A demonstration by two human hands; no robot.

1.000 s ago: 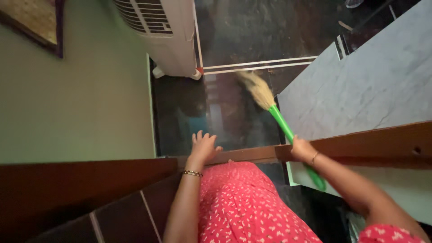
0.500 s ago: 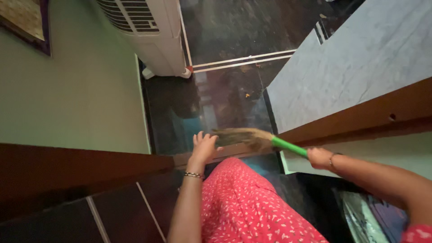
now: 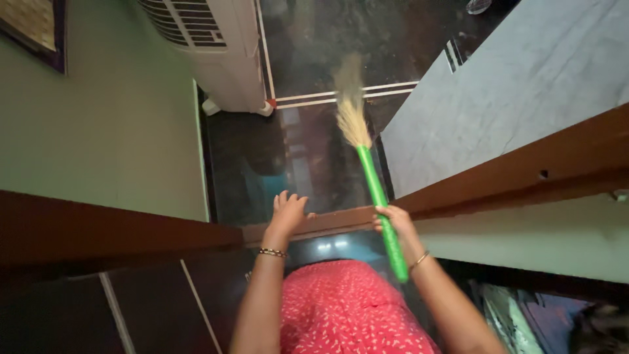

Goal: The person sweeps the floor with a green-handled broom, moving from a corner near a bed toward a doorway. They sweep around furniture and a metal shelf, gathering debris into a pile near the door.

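Looking down from the head camera: the right hand point(image 3: 391, 221) is wrapped around the green handle of a broom point(image 3: 373, 190), gripping partway up the shaft so a short stub of handle sticks out below the fist. The straw head points away from the body, out over the dark glossy floor point(image 3: 308, 164); its tip is blurred, so whether the bristles touch the floor cannot be told. The grip on the lower half of the handle probably gives reach past the wooden rail point(image 3: 314, 223) in front of the body.

The left hand point(image 3: 286, 213) holds nothing: fingers spread wide, palm down flat on that rail, likely bracing the body while leaning over it. The two hands sit near each other on the same rail line, not touching.

The broom is between a white air cooler point(image 3: 216, 46) standing against the green wall point(image 3: 98, 131) on the left and a grey marble slab point(image 3: 524, 85) on the right. Two pale strips point(image 3: 341, 95) cross the floor just beyond the bristles.

Counts:
- brooms: one
- hands: two, both the person's own
- bracelets: two, a beaded one on the left wrist point(image 3: 270, 252) and a thin bangle on the right wrist point(image 3: 419, 260)
- air coolers: one
- framed picture point(image 3: 33, 26) on the wall: one, cut off at the top left corner

A red patterned garment point(image 3: 354, 308) fills the bottom centre.
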